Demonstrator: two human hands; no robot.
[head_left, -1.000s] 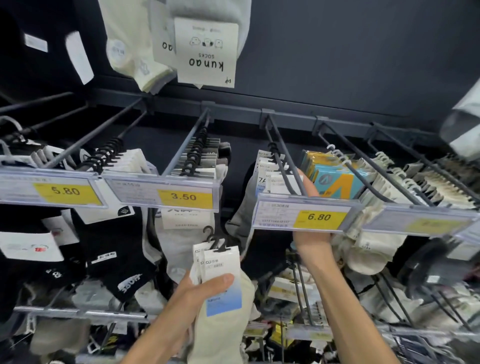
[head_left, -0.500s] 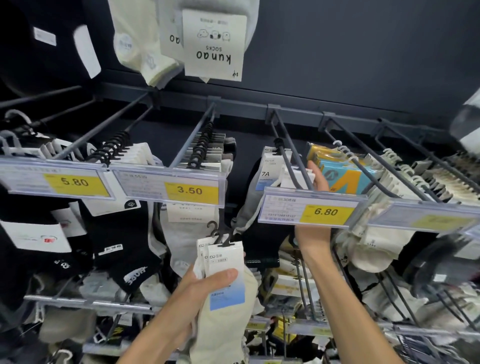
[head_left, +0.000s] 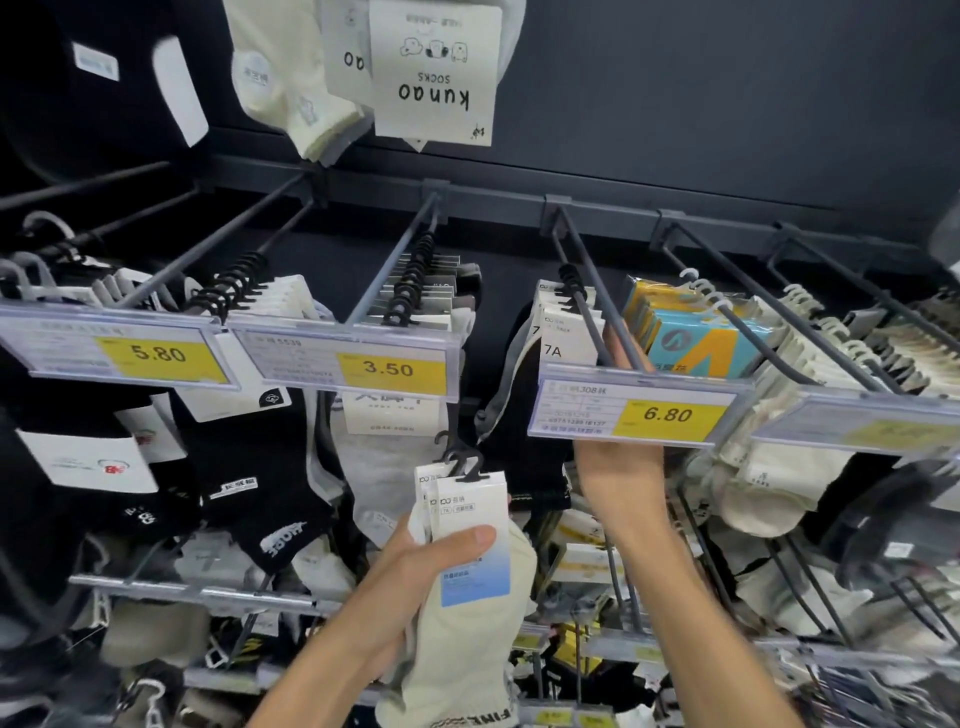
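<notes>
The left hand (head_left: 415, 587) has its grip clenched round a small bundle of sock packs (head_left: 470, 525). The thumb lies across the white-and-blue cards and the cream socks hang below the palm. The bundle sits low and near, under the 3.50 price tag (head_left: 358, 364) and to the left of the 6.80 price tag (head_left: 634, 410). The right hand (head_left: 618, 467) reaches up behind the 6.80 tag, with one fingertip showing beside the peg (head_left: 587, 312). The tag hides the other fingers, so I cannot tell whether that grip is closed on the wire or only resting against it.

From where I stand, the job looks like hanging these packs on that peg, where matching 7A cards (head_left: 563, 332) already hang towards the far end.

To do it well, I would:
- Steady the peg with the right hand and bring the bundle up close beneath the tag, so each pack has only a short way to travel.
- Take one pack at a time by its black hanger hook (head_left: 462, 460), since pushing the whole bundle on at once would likely tangle the hooks.
- Feed each hook onto the lower wire, the one carrying stock, not the upper wire that bears the tag.
- Face each card forward like the 7A ones, then slide it far back.
- Mind the blue-and-yellow packs (head_left: 696, 338) just to the right, which a careless wrist could knock askew.
</notes>
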